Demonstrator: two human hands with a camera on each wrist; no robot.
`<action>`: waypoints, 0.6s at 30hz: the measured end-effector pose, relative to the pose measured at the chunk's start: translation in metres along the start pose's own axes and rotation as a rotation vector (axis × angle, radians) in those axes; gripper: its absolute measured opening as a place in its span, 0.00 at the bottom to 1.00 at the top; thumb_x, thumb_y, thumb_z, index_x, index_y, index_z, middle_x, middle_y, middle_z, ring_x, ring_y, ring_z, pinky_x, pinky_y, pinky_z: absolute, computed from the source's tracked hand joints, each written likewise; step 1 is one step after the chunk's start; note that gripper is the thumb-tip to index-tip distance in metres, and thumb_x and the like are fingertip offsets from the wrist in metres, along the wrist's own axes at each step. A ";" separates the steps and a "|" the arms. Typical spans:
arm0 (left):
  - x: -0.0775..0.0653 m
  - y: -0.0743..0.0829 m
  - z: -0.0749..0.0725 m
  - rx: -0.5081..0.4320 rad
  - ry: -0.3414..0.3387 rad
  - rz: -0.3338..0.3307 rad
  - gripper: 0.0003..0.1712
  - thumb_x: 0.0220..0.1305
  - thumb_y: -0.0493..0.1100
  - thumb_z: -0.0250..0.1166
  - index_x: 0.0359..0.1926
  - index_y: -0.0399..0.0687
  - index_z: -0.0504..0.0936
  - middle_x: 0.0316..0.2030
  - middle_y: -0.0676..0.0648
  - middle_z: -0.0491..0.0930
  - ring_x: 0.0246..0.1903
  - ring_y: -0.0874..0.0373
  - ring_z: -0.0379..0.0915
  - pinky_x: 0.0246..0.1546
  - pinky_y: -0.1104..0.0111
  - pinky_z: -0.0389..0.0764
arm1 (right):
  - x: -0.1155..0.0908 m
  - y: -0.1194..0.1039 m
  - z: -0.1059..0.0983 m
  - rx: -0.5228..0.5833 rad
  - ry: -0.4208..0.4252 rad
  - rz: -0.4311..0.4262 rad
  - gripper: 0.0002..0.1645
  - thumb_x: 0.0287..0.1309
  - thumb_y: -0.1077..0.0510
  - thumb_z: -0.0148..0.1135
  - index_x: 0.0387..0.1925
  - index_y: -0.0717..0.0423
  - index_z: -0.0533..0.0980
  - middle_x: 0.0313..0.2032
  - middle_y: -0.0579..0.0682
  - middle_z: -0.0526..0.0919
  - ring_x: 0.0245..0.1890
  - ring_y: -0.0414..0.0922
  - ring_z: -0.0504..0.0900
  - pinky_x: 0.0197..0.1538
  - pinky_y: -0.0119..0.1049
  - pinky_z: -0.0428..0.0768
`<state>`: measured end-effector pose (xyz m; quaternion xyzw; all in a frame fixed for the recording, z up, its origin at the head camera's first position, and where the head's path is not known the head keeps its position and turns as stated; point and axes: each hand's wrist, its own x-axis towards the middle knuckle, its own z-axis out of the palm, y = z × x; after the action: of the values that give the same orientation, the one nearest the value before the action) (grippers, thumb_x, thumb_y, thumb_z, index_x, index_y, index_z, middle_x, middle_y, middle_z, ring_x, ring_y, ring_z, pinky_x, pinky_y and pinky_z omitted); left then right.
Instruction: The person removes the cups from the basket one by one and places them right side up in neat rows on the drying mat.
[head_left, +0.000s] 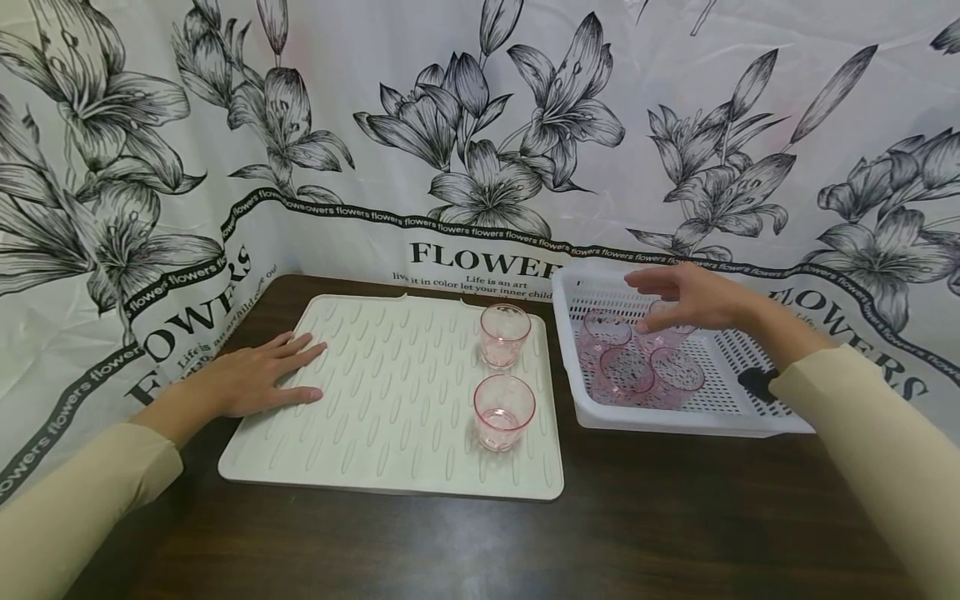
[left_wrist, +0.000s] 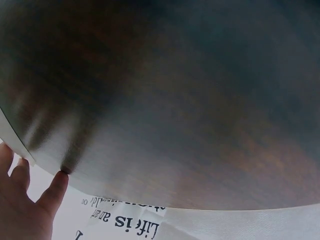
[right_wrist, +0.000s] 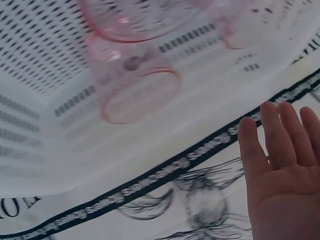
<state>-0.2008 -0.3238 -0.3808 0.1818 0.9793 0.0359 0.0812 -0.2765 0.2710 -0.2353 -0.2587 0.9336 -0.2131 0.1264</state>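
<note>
My left hand (head_left: 251, 379) rests with spread fingers on the left edge of a white ridged drying mat (head_left: 390, 392). Two clear pink-tinted glasses stand upright along the mat's right side, a rear glass (head_left: 505, 335) and a front glass (head_left: 502, 415). Over a white perforated basket (head_left: 577, 392), my right hand (head_left: 693, 298) hovers with extended fingers and holds nothing. Beneath it, several similar pink glasses (head_left: 626, 375) are grouped in the basket's left half; the hand partly hides one at the back. The right wrist view shows the palm (right_wrist: 285, 195) beside the basket wall.
A dark wooden table (head_left: 450, 542) carries the mat and basket. Close behind them hangs a white sheet (head_left: 337, 242) printed with black flowers and lettering, which also rises at the left. A black patch (head_left: 757, 385) shows in the basket's right part, beside the right wrist.
</note>
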 end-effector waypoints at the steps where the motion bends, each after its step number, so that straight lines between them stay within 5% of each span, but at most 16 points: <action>1: 0.000 0.000 0.000 0.000 0.000 0.000 0.52 0.63 0.77 0.52 0.77 0.51 0.58 0.75 0.37 0.54 0.73 0.32 0.47 0.60 0.32 0.60 | -0.003 0.003 0.000 -0.001 -0.005 0.000 0.48 0.55 0.52 0.74 0.71 0.65 0.63 0.70 0.65 0.65 0.68 0.66 0.65 0.65 0.64 0.63; 18: 0.002 0.000 0.002 0.011 -0.003 -0.003 0.52 0.63 0.77 0.51 0.77 0.51 0.58 0.75 0.37 0.54 0.73 0.32 0.47 0.59 0.32 0.61 | -0.032 0.043 0.012 0.108 -0.095 -0.003 0.49 0.52 0.55 0.76 0.69 0.71 0.63 0.68 0.69 0.66 0.66 0.69 0.67 0.63 0.60 0.68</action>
<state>-0.2020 -0.3235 -0.3834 0.1808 0.9797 0.0300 0.0818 -0.2641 0.3169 -0.2619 -0.2628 0.9134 -0.2507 0.1840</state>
